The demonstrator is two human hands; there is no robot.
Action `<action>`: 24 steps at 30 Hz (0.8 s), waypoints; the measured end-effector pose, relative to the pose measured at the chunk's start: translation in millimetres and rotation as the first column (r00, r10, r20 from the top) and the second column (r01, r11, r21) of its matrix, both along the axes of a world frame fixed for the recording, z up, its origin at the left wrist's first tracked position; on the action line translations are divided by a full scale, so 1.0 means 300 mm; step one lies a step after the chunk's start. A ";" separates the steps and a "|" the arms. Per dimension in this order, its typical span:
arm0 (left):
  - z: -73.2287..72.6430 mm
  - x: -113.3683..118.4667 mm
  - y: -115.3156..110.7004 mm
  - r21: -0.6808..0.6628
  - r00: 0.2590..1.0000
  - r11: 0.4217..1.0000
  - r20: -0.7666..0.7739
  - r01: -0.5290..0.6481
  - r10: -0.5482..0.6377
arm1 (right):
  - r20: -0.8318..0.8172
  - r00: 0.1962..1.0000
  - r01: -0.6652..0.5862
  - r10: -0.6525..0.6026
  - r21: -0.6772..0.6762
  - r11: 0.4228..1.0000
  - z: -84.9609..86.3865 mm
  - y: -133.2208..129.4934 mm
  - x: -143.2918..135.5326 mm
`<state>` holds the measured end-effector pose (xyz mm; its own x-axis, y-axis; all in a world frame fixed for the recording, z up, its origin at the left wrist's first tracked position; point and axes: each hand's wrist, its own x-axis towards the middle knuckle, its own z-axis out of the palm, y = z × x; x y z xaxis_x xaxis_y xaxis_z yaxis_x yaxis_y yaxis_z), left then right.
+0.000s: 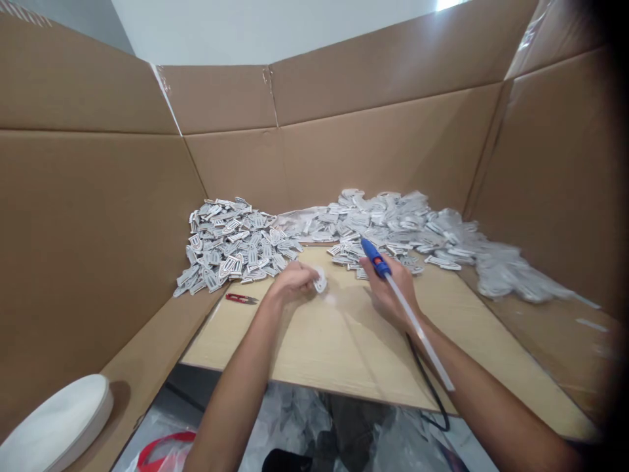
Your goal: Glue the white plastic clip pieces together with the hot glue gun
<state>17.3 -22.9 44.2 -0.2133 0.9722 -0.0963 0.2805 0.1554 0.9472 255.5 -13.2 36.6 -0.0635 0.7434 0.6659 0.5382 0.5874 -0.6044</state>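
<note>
My left hand (295, 280) is closed, pinching a small white buckle-like piece (320, 280) above the wooden board (344, 347). My right hand (393, 292) wraps around a blue glue gun (375, 257), its nozzle pointing away from me. A long translucent glue stick (420, 334) juts from its back over my right forearm, and a black cord (427, 380) trails below. Left of my left hand rises a heap of similar white and grey slotted pieces (236, 246). Beyond my right hand, a second heap (383, 219) spreads along the back, partly in clear plastic bags.
Tall cardboard walls (368, 144) enclose the back and sides. Red thread snips (241, 299) lie at the board's left edge. A white round container (59, 423) stands at lower left. Clear plastic bags (295, 419) and a red strap (164, 446) show below the board's front edge.
</note>
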 end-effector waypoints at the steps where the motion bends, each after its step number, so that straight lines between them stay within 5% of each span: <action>1: 0.017 -0.023 0.007 0.112 0.993 0.988 0.064 -0.105 0.098 | -0.010 1.000 0.010 -0.010 -0.042 0.999 0.001 0.005 0.003; 3: 0.046 -0.055 0.025 0.414 0.927 0.850 0.317 -0.325 0.200 | -0.002 1.000 0.026 -0.026 -0.099 0.995 -0.001 0.016 0.004; 5: 0.057 -0.065 0.042 0.533 0.849 0.719 0.506 -0.446 0.152 | 0.062 0.998 0.036 -0.028 -0.133 0.990 -0.007 0.027 0.001; 6: 0.054 -0.061 0.049 0.533 0.833 0.708 0.535 -0.463 0.143 | 0.117 0.993 0.044 -0.028 -0.140 0.989 -0.011 0.034 0.000; 10: 0.001 -0.014 0.056 0.392 0.919 0.850 0.318 -0.352 0.234 | 0.394 0.918 0.117 -0.056 -0.134 0.984 -0.034 0.070 0.005; 14: -0.043 0.036 0.046 0.291 0.974 0.934 0.147 -0.208 0.171 | 0.499 0.867 0.141 0.010 -0.265 0.954 -0.053 0.113 0.018; 19: -0.056 0.075 0.034 0.246 0.990 0.968 0.143 -0.045 0.010 | 0.429 0.901 0.069 0.068 -0.296 0.953 -0.050 0.132 0.022; 24: -0.053 0.117 0.015 0.112 0.900 0.963 0.344 0.244 -0.268 | 0.191 0.946 -0.228 0.260 -0.178 0.957 -0.021 0.077 -0.014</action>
